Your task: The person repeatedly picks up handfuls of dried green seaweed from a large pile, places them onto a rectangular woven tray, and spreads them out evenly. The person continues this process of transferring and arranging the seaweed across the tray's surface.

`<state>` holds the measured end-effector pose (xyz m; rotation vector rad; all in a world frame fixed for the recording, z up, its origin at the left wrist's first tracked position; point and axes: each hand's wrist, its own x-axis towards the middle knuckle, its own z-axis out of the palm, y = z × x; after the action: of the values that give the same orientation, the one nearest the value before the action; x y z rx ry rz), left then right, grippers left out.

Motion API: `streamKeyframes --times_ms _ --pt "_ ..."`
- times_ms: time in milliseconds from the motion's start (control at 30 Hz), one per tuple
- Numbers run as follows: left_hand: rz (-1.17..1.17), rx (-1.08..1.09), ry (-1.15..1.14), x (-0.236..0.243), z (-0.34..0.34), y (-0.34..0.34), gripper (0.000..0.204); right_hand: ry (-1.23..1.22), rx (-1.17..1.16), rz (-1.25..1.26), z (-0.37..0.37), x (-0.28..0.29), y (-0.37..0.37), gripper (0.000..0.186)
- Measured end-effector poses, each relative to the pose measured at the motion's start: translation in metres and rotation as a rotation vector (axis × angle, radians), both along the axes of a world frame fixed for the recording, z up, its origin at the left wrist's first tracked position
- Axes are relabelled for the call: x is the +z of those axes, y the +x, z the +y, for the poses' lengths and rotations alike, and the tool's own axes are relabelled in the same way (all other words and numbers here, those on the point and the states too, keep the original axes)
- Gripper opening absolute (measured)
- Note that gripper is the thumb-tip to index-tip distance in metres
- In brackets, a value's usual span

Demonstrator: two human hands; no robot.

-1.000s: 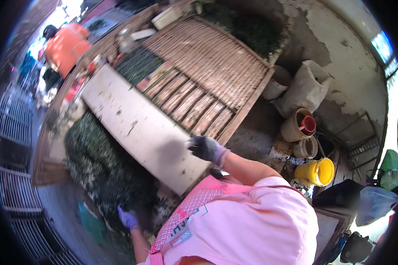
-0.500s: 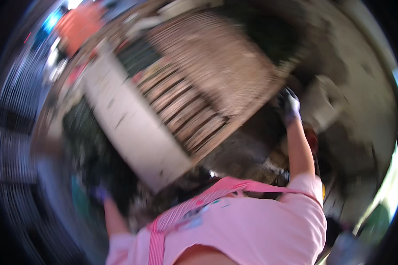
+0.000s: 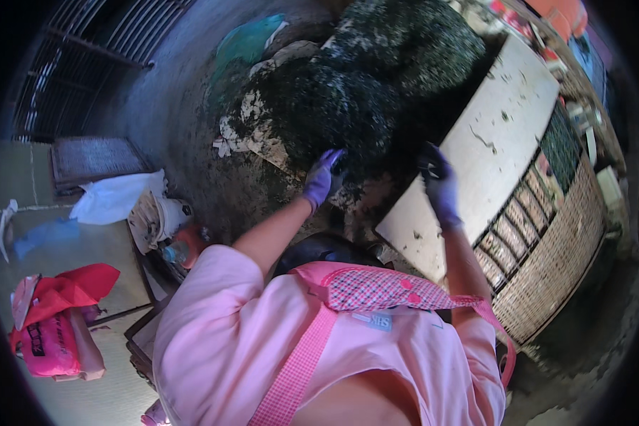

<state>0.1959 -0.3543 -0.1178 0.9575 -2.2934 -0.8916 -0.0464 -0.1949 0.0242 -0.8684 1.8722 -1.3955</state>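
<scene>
Both my hands wear purple gloves with dark palms. My left hand (image 3: 324, 177) reaches to the near edge of a dark green leafy heap (image 3: 362, 92), fingers stretched out and nothing visible in them. To its right, my right hand (image 3: 440, 186) is raised beside the left edge of a long pale board (image 3: 493, 121), its fingers apart and seemingly empty. Scraps of dark green lie scattered on the board. Whether the left fingertips touch the heap I cannot tell.
A woven slatted mat (image 3: 554, 248) and wooden slats (image 3: 511, 224) lie right of the board. At left are a white bucket (image 3: 174, 213), a white cloth (image 3: 113, 199) and a pink bag (image 3: 50, 344) on a pale surface. A green sack (image 3: 248, 42) lies behind, by the wall.
My view has swung left from the slatted mat to the dark green heap. My hands, wide apart before, are now closer together in front of me, near the heap and the board.
</scene>
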Motion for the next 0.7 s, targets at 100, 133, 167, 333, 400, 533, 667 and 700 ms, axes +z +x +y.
streamKeyframes --times_ms 100,133,167,333,400,533,667,700 --pt "0.058 0.204 0.333 -0.005 -0.001 0.036 0.062 0.197 0.092 0.781 -0.113 -0.052 0.047 0.079" --pt "0.128 0.274 0.397 -0.013 -0.008 0.052 0.062 0.404 0.081 0.920 -0.145 -0.059 0.063 0.087" --pt "0.201 0.347 0.456 -0.028 -0.014 0.070 0.062 0.508 0.102 0.871 -0.171 -0.059 0.059 0.087" --pt "1.273 0.582 1.362 0.012 -0.086 0.062 0.071 0.392 -0.063 0.411 -0.232 -0.099 0.001 0.051" --pt "0.953 0.394 1.130 -0.017 -0.104 0.037 0.075 0.024 -0.205 0.094 -0.238 -0.095 -0.002 0.031" --pt "0.693 0.239 0.891 -0.042 -0.124 0.029 0.085 -0.213 -0.122 -0.103 -0.247 -0.020 -0.009 0.027" --pt "0.269 0.267 0.994 0.059 -0.118 0.052 0.078 -0.051 0.049 0.295 -0.243 0.069 0.001 0.036" --pt "0.267 0.253 0.977 0.047 -0.120 0.050 0.076 0.168 0.062 0.516 -0.249 0.054 -0.013 0.039"
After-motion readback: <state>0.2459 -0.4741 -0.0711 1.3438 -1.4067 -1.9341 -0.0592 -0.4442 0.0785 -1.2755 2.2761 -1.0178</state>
